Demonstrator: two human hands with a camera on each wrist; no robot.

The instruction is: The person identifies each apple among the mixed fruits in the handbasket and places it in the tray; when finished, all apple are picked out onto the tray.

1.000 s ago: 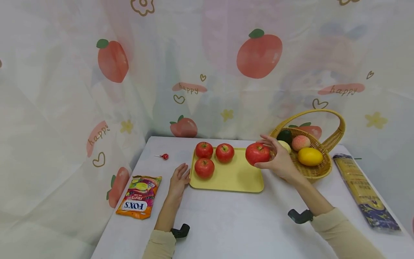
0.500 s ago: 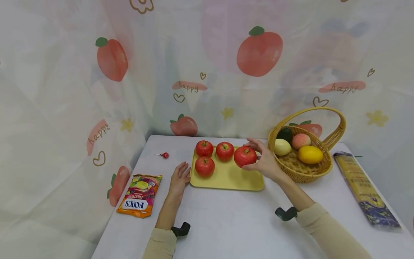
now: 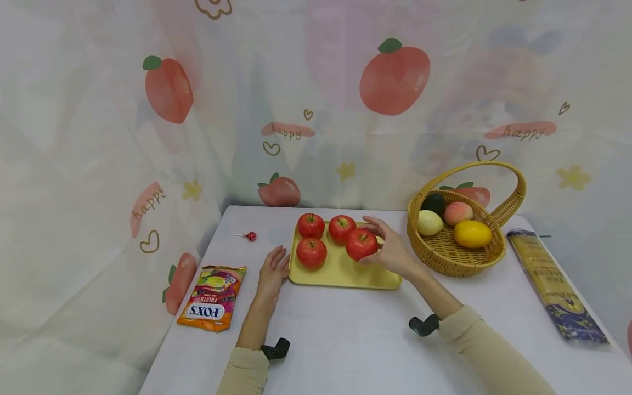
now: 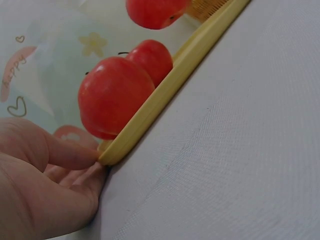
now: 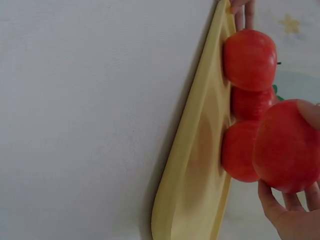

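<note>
My right hand (image 3: 395, 253) grips a red apple (image 3: 361, 245) between thumb and fingers, above the yellow tray (image 3: 360, 280). In the right wrist view, a gap separates this held apple (image 5: 286, 147) from the tray's surface. Three other red apples stand on the left part of the tray: one at the back left (image 3: 310, 225), one to its right (image 3: 342, 229) and one in front (image 3: 311, 253). At the tray's left edge is my left hand (image 3: 271, 277); the left wrist view has its thumb and fingers (image 4: 75, 152) pinching the tray's corner.
Right of the tray stands a wicker basket (image 3: 444, 266) holding a yellow lemon (image 3: 472, 234), a peach (image 3: 458, 213), a pale round fruit (image 3: 429, 223) and a dark green fruit (image 3: 433, 203). A long package (image 3: 558, 288) lies far right. Leftward are a candy bag (image 3: 213, 299) and a lollipop (image 3: 251, 236).
My right hand has carried the apple leftward from beside the basket to over the middle of the tray, close to the other apples. The left hand stays at the tray's edge.
</note>
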